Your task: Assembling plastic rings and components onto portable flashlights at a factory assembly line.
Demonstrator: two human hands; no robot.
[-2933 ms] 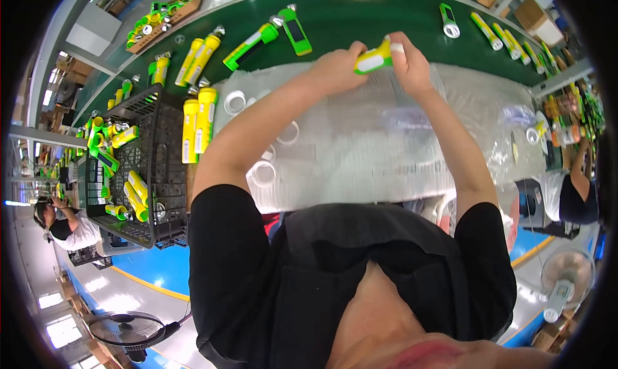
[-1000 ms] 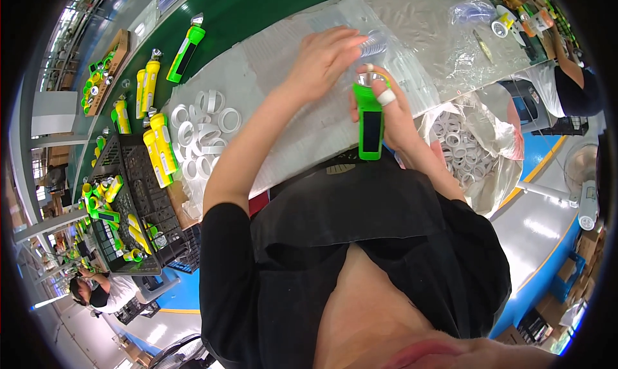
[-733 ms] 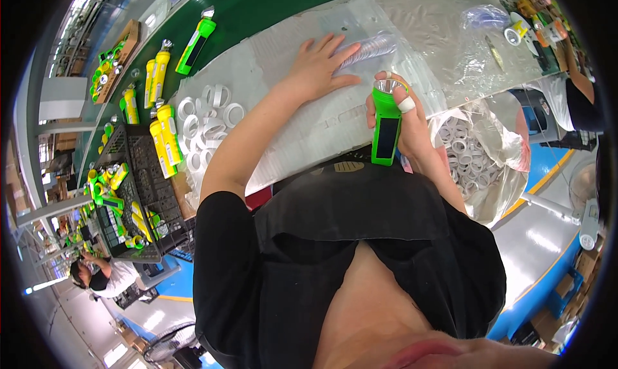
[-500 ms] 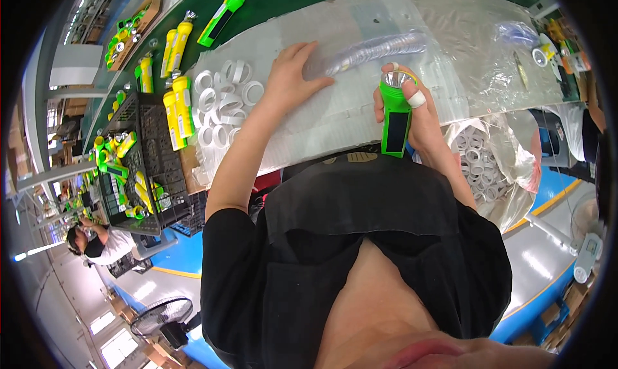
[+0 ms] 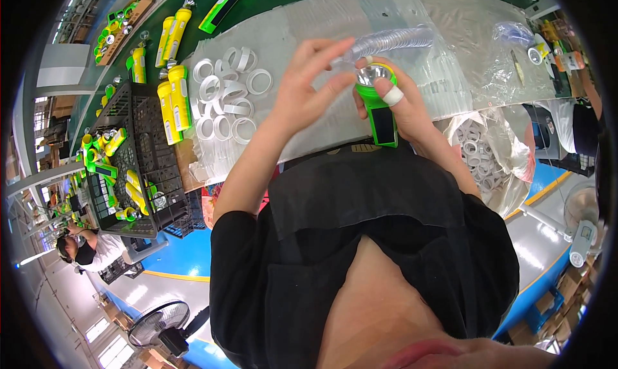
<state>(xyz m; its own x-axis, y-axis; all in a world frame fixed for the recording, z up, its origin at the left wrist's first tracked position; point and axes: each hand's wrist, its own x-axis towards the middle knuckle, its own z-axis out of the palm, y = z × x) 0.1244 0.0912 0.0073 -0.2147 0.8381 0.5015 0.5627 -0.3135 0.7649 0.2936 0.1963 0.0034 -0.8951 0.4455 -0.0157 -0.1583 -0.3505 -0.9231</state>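
Note:
My right hand point(image 5: 412, 111), with white wraps on its thumb and a finger, is closed round a green flashlight point(image 5: 368, 97). The dark panel on its body faces up, and the shiny reflector in its head is uncovered at the top. My left hand point(image 5: 305, 89) is beside that head, thumb and fingers apart and a little blurred; whether a clear disc lies between them I cannot make out. Just beyond both hands lies a row of stacked clear discs point(image 5: 396, 40), its left end partly behind my left fingers. Several white rings point(image 5: 225, 92) lie loose to the left.
Yellow and green flashlights point(image 5: 172, 105) stand along the left edge of the table. A black crate point(image 5: 154, 156) with more of them is at the left. An opened bag of white rings point(image 5: 479, 153) is at my right, below the table edge. Another person point(image 5: 103, 250) is far left.
My left hand has moved right, from the left end of the disc row to the flashlight head. My right hand has brought the flashlight slightly left and tilted it.

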